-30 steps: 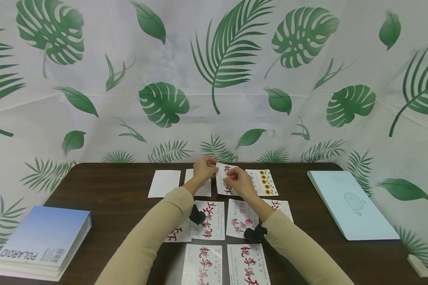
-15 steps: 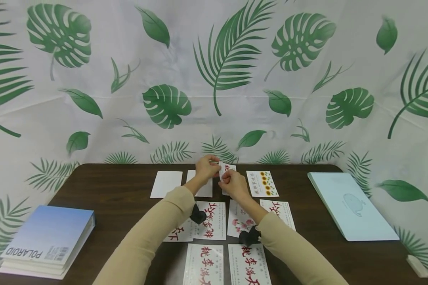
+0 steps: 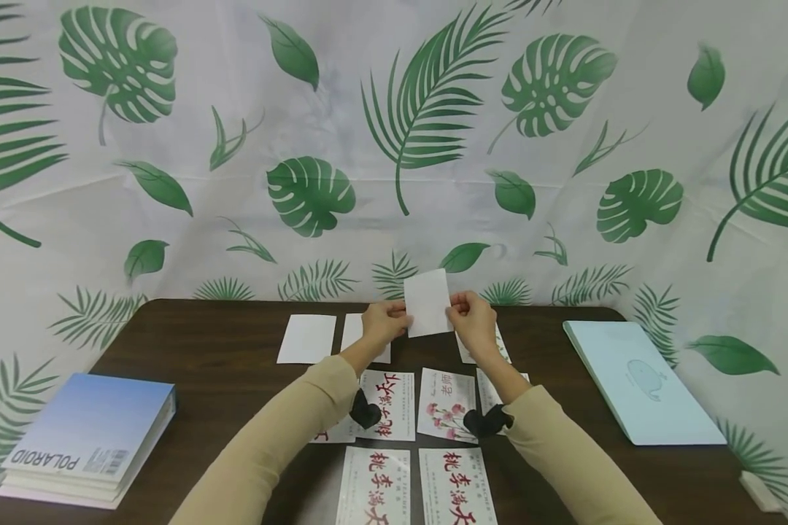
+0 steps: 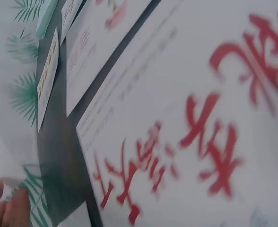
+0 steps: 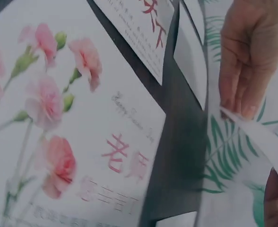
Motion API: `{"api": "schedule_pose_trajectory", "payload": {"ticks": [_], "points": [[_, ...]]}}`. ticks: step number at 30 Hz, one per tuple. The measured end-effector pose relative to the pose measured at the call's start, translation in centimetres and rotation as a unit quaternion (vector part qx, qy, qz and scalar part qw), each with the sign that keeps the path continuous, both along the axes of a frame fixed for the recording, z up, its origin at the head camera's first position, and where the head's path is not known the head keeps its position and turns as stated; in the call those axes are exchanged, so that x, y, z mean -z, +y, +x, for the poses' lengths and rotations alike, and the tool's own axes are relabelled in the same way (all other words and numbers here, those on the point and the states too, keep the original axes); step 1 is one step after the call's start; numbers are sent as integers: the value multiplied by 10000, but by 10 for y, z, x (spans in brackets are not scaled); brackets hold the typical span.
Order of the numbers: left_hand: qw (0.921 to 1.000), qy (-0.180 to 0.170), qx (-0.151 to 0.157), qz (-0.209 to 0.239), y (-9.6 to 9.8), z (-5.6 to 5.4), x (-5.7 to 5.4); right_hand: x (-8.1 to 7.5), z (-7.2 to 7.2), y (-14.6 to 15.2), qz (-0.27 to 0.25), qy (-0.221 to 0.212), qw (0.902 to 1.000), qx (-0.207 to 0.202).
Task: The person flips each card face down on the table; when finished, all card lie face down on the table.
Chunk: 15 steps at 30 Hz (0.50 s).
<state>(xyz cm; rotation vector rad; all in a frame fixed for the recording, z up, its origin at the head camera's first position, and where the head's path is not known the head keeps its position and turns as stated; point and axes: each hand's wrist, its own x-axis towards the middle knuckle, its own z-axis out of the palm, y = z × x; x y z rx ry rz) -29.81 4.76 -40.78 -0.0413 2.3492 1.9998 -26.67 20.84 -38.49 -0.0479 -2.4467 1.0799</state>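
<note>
Between my two hands a small card (image 3: 428,302) is raised above the table's back edge, its blank white side facing the head camera. My left hand (image 3: 382,323) pinches its left edge, and my right hand (image 3: 474,321) grips the right edge between thumb and fingers. In the right wrist view the card (image 5: 264,142) appears edge-on, with the left hand (image 5: 252,52) at its upper end. A sunflower card (image 3: 503,351) lies partly hidden behind the right hand. Beside the left hand lies a blank card (image 3: 353,329), and farther left another blank card (image 3: 306,339).
Below the hands lie a carnation card (image 3: 443,408) and several cards with red calligraphy (image 3: 376,477). A blue Polaroid album (image 3: 85,430) stands at the left; a pale-blue whale-print book (image 3: 637,379) lies right. A leaf-print cloth (image 3: 236,240) hangs behind the table.
The card showed its red calligraphy near the tabletop; now it is lifted and turned with the blank side showing. My right hand has moved from its front to its right edge.
</note>
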Motion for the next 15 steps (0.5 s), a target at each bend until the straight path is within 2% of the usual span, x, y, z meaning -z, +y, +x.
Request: {"api": "schedule_pose_trajectory", "payload": {"ticks": [3,6,8,10,15], "points": [[9986,318,-116,-412,1,4,4,7,-1,3,-260,-206,9994,121],[9923,626,-131,-1065,-1,9,4,18,-2,6,-417,-477,9978,197],[9849,769,-47,-1553,-3,11,4,25,-3,7,-407,-740,9961,236],[9743,911,107,-2060,-6,13,5,32,-3,9,-330,-1002,9942,218],[9476,1241,394,-2917,-9,14,10,42,-3,9,348,-1310,9907,133]]}}
